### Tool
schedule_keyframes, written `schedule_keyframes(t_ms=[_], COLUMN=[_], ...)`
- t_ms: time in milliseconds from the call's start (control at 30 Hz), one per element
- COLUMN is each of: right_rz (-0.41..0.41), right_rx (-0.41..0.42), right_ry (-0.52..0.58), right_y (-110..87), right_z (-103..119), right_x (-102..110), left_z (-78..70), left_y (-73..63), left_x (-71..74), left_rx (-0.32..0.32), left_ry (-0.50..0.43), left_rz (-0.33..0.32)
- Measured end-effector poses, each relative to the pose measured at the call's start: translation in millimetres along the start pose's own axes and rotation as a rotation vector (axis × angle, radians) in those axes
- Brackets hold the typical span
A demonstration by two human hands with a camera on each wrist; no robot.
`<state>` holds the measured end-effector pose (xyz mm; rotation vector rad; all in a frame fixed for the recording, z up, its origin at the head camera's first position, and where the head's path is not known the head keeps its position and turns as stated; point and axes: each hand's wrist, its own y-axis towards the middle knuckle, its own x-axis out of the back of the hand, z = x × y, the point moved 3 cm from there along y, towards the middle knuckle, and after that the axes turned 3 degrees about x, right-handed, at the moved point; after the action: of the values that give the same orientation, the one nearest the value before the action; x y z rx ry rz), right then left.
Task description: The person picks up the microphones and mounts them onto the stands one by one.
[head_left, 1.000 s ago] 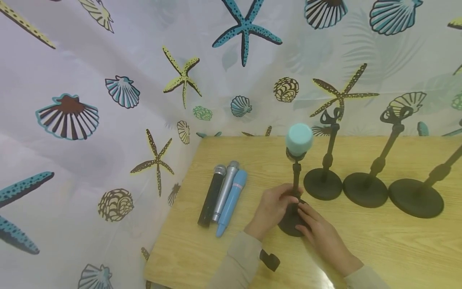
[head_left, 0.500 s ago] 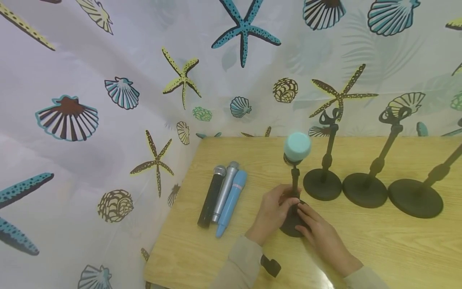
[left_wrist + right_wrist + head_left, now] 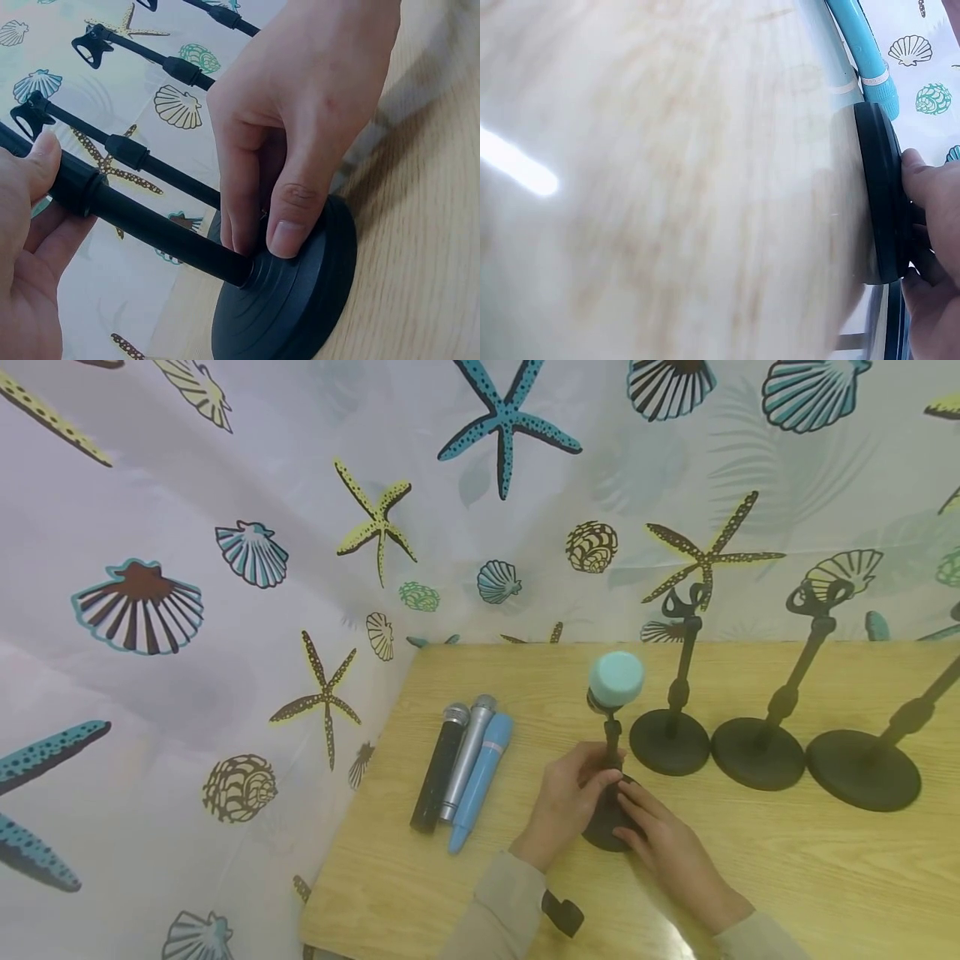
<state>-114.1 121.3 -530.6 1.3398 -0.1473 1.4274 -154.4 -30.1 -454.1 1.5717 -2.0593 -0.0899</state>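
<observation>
The black, round-based microphone stand point(image 3: 602, 837) is standing upright between both hands, the left hand point(image 3: 564, 795) gripping its pole point(image 3: 165, 225) with curled fingers, the right hand point(image 3: 675, 847) resting loosely extended fingers on its base point(image 3: 262, 322) from near right.

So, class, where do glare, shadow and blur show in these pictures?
Head view: glare on the table, at the bottom edge; left wrist view: soft shadow on the table beside the right hand; right wrist view: a white streak at left, the table's grain blurred.
</observation>
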Motion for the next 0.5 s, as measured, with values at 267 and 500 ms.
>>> schedule_keyframes(t_ms=[267, 500], right_rz=[0.001, -0.012], right_rx=[0.005, 0.015], right_ry=[-0.004, -0.007], right_y=[-0.2, 0.8], right_z=[-0.5, 0.7], right_x=[-1.6, -0.8], left_z=[0.5, -0.1], left_y=[-0.4, -1.2], left_x=[0.2, 0.4], left_rx=[-0.053, -0.047], left_ry=[0.033, 0.014], left_rz=[-0.001, -0.010])
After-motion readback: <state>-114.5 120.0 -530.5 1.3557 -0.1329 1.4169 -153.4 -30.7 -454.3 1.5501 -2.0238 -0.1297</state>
